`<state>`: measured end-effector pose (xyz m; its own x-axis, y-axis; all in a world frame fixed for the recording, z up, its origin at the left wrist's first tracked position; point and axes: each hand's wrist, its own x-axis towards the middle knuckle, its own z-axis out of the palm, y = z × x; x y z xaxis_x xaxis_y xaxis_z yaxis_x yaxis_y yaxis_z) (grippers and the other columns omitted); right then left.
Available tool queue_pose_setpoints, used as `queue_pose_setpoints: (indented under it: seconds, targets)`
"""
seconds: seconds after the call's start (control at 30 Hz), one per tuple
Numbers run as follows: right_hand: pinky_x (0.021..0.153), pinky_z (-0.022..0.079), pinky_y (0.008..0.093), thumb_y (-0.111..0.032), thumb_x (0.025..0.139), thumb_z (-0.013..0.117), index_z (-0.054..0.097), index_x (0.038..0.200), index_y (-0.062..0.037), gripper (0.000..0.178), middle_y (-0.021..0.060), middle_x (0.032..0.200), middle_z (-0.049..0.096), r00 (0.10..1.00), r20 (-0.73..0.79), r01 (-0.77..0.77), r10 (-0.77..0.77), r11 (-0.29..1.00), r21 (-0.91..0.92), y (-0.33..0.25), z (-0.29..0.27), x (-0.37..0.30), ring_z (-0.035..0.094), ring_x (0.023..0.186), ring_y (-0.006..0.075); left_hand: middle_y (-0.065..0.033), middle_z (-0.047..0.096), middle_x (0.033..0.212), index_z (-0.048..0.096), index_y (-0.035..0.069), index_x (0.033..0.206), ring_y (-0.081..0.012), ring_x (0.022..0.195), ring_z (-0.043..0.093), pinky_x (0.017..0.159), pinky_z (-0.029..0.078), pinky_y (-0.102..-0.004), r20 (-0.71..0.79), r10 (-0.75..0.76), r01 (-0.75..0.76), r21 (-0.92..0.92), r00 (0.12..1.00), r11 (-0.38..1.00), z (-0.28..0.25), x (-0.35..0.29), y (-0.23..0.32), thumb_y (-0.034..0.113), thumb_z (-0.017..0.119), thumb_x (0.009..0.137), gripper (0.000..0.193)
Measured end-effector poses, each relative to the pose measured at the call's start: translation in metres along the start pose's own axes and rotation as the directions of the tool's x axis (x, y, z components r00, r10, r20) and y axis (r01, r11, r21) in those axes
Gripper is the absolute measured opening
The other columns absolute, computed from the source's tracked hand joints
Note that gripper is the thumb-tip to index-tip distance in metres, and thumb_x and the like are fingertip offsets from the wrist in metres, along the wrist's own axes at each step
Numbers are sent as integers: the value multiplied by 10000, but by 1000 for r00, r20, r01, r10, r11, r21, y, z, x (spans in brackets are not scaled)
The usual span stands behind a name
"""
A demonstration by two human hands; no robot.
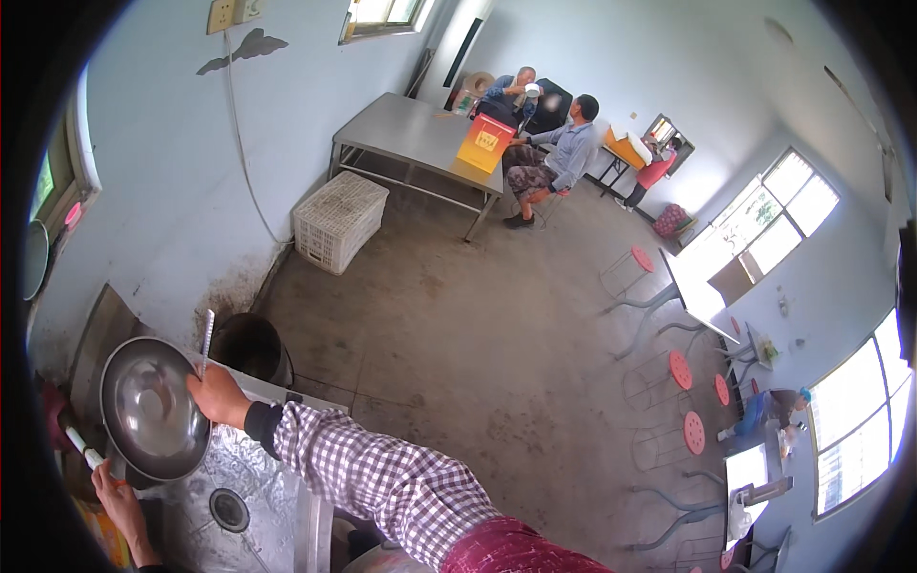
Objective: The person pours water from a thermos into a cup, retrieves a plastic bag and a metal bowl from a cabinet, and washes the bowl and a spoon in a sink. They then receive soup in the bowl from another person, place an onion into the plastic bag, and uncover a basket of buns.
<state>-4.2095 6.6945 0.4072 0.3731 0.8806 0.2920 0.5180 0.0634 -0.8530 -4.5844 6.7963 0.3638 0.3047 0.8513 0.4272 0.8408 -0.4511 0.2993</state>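
Observation:
A round metal wok (153, 387) is tilted over the foil-like top of a metal stove (253, 473) at the lower left. My right hand (222, 395) is closed at the wok's right rim, its fingertips partly hidden. Beside its thumb a narrow metal strip (207, 336) sticks up; I cannot tell what it belongs to. Below the wok, at the left edge, my left hand (118, 506) is closed around the end of a white handle (90, 456). The far end of that handle is unclear. A round dark burner hole (229, 509) shows in the stove top.
A dark bucket (250, 346) stands behind the stove, near a white plastic crate (339, 222). Two people sit at a steel table (411, 134) bearing a red-yellow box (485, 143). Red stools (680, 370) and white tables (702, 291) line the right side.

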Motion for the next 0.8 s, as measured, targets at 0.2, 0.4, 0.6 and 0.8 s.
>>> queue_pose_setpoints:
  seconds: [0.2, 0.4, 0.6, 0.8]
  targets:
    - [532, 487, 455, -103, 814, 509, 531, 841, -52, 61, 152, 707, 610, 833, 310, 539, -458, 799, -268, 15, 21, -36, 623, 601, 337, -152, 524, 1211, 493, 60, 1350, -297, 1109, 508, 959, 406, -376, 31, -11, 16, -184, 999, 983, -68, -9, 77, 25, 579, 785, 573]
    - [569, 494, 481, -218, 920, 553, 601, 874, -51, 180, 177, 661, 620, 969, 171, 235, -179, 885, -402, -16, 11, -38, 647, 687, 374, -212, 482, 1215, 345, -15, 1398, -309, 1157, 526, 935, 464, -400, -25, -475, 401, -496, 880, 770, -42, -6, 81, 247, 704, 824, 726]
    - [549, 464, 488, -204, 900, 558, 599, 798, -47, 191, 195, 658, 604, 966, 226, 199, -125, 917, -344, -19, 15, -19, 628, 665, 387, -203, 472, 1261, 319, -8, 1423, -323, 1155, 500, 989, 416, -385, -47, -469, 398, -461, 882, 793, -22, -11, 70, 95, 610, 792, 702]
    - [584, 489, 446, -122, 722, 607, 603, 762, -71, 65, 109, 694, 605, 787, 468, 511, -402, 850, -128, 79, 79, 13, 585, 605, 297, -83, 249, 1546, 212, 112, 1536, -225, 1420, 252, 1160, 197, -352, 324, -186, 360, -647, 928, 672, -56, -15, 13, 160, 506, 963, 646]
